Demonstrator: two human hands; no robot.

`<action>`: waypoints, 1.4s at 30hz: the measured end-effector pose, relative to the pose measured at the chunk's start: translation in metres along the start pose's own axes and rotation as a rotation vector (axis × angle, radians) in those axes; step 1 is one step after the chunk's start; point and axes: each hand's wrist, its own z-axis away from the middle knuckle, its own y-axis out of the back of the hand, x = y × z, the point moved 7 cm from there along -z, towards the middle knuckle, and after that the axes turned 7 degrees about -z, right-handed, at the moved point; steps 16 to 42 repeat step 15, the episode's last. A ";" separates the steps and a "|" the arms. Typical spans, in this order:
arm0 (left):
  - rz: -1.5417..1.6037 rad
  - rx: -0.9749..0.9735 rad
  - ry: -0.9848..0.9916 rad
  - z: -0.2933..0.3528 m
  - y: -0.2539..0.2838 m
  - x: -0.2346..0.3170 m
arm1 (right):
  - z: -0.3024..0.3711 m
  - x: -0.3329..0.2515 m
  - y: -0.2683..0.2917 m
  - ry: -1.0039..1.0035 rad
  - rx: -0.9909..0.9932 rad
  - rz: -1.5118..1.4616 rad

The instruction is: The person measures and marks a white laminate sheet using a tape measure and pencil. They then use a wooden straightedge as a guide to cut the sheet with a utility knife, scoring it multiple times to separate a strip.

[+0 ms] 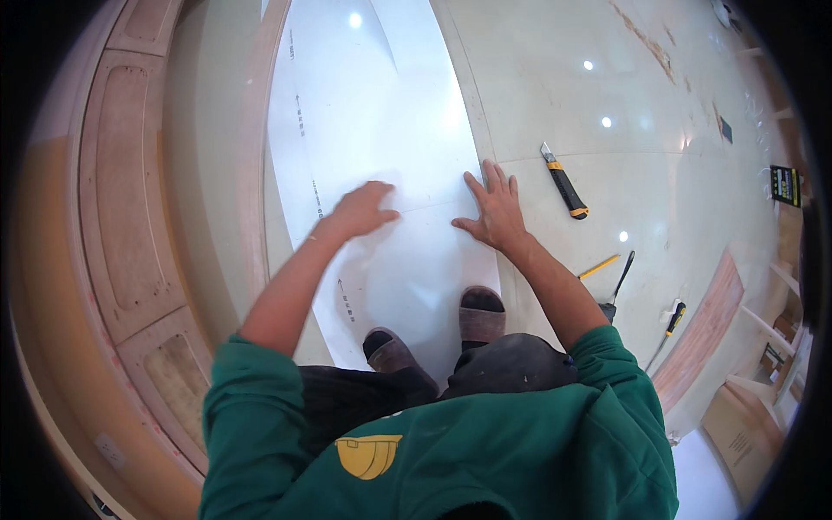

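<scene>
A long white sheet with printed marks along its left side lies on the floor, its far part curling a little. A faint line crosses it near my hands. My left hand is over the middle of the sheet, thumb and fingers apart, holding nothing; whether it touches the sheet I cannot tell. At the sheet's right edge, my right hand is spread with its fingers pointing away from me, also without anything in it. Right of that hand, a black and yellow utility knife rests on the floor, blade end pointing away.
My slippered feet are on the sheet's near end. To the right lie a yellow stick, a black-handled tool, a screwdriver and a reddish wooden board. Wooden panelled doors line the left side; shelving stands far right.
</scene>
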 end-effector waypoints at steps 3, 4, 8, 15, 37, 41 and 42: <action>-0.065 0.080 0.119 0.016 0.040 -0.046 | 0.001 0.003 -0.001 -0.012 -0.025 0.035; -0.090 0.174 0.145 0.027 0.052 -0.070 | 0.000 0.000 -0.001 -0.011 -0.046 0.055; -0.133 0.375 0.382 0.069 0.067 -0.182 | -0.005 -0.006 0.000 -0.006 -0.124 0.117; 0.017 0.485 0.761 0.124 -0.027 -0.327 | -0.011 -0.005 -0.006 -0.038 -0.265 0.162; 0.017 0.485 0.761 0.124 -0.027 -0.327 | -0.011 -0.005 -0.006 -0.038 -0.265 0.162; 0.017 0.485 0.761 0.124 -0.027 -0.327 | -0.011 -0.005 -0.006 -0.038 -0.265 0.162; 0.017 0.485 0.761 0.124 -0.027 -0.327 | -0.011 -0.005 -0.006 -0.038 -0.265 0.162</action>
